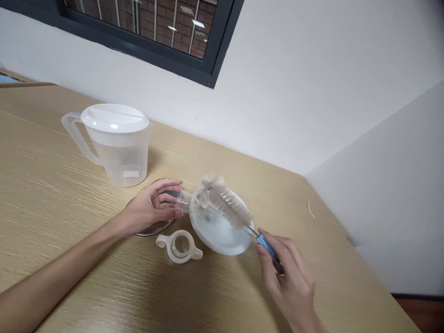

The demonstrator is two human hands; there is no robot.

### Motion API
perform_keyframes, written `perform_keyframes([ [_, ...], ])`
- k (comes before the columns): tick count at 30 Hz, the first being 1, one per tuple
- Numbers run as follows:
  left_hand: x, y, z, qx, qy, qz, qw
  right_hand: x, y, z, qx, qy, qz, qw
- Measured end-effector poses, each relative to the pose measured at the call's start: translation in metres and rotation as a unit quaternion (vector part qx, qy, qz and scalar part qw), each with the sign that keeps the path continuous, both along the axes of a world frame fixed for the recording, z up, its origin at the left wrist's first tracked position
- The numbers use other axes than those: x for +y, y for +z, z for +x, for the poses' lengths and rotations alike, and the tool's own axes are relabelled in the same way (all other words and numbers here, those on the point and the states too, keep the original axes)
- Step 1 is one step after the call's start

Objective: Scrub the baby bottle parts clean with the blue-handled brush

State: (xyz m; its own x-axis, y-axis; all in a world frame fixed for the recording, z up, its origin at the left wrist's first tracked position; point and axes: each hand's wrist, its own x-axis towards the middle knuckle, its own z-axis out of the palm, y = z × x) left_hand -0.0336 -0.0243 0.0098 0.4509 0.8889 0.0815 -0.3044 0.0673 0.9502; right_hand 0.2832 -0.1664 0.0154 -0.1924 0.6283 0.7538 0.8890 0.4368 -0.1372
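My left hand (149, 206) is closed around a small clear bottle (185, 202), held sideways at the left rim of a white bowl (231, 249). Its far end is hard to make out over the bowl. In my right hand (286, 273) is a bottle brush (231, 208), gripped by its blue handle. The pale bristles slant up and left above the bowl, clear of the bottle's body. Liquid seems to lie in the bowl. Below my left hand, a clear bottle with a two-handled whitish collar (180, 247) stands upright on the table.
A lidded translucent pitcher (121, 148) stands behind my left hand. Partly under that hand lies a round metal plate (156, 229). A thin white strip (311, 209) rests on the wooden table (86, 277) at the right. The wall and a dark-framed window (138, 32) bound the back.
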Motion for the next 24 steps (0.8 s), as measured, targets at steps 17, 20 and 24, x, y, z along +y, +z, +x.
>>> perform_keyframes([
  [17, -0.008, 0.012, -0.002, -0.020, -0.066, -0.099, 0.993, -0.002, -0.003, -0.010, 0.001, 0.038, -0.029, 0.999],
  [20, -0.007, 0.012, -0.001, -0.009, -0.048, -0.093, 0.994, -0.003, -0.004, -0.011, 0.001, 0.045, -0.032, 0.998],
  [24, -0.008, 0.015, -0.001, 0.015, -0.021, -0.078, 0.997, -0.003, -0.005, -0.011, 0.004, 0.047, -0.031, 0.998],
])
